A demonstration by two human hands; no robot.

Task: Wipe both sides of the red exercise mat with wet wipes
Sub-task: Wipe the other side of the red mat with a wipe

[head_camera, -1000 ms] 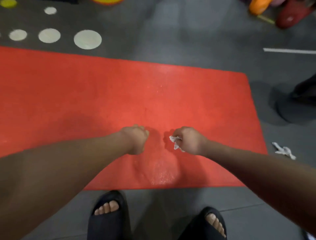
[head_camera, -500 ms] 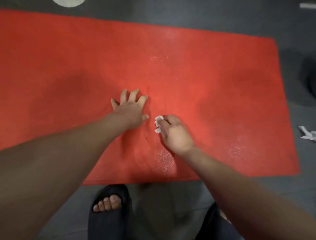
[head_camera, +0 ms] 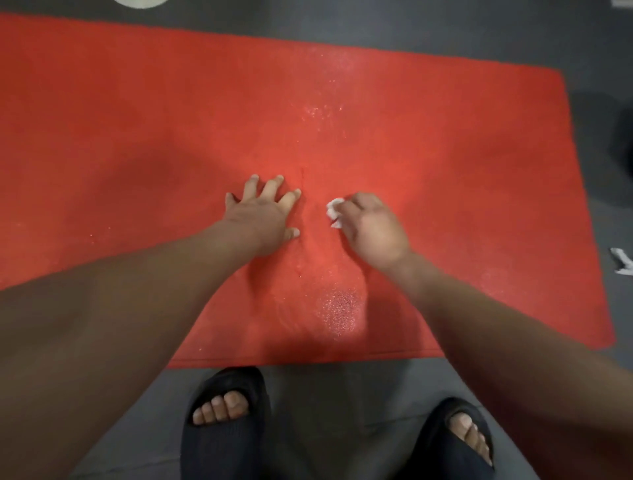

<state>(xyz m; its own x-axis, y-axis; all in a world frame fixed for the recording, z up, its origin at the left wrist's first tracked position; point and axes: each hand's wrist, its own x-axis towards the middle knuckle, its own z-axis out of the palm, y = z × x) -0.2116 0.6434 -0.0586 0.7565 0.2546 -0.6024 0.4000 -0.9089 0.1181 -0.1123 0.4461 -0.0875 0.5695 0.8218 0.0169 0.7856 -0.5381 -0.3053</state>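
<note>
The red exercise mat (head_camera: 445, 154) lies flat on the grey floor and fills most of the view. My left hand (head_camera: 263, 216) rests on it near the middle, palm down with fingers spread. Just to its right, my right hand (head_camera: 370, 226) holds a crumpled white wet wipe (head_camera: 334, 212) against the mat, fingers curled round it. A wet, glistening patch (head_camera: 339, 311) shows on the mat below my right hand, with more damp specks farther up.
A used white wipe (head_camera: 621, 262) lies on the grey floor beyond the mat's right edge. My feet in black slides (head_camera: 226, 425) stand at the mat's near edge. A dark object (head_camera: 621, 144) sits at far right. A pale floor dot (head_camera: 140, 2) shows at the top.
My left hand went from a fist to flat with spread fingers on the mat. My right hand with the wipe came down onto the mat. The view moved closer to the mat.
</note>
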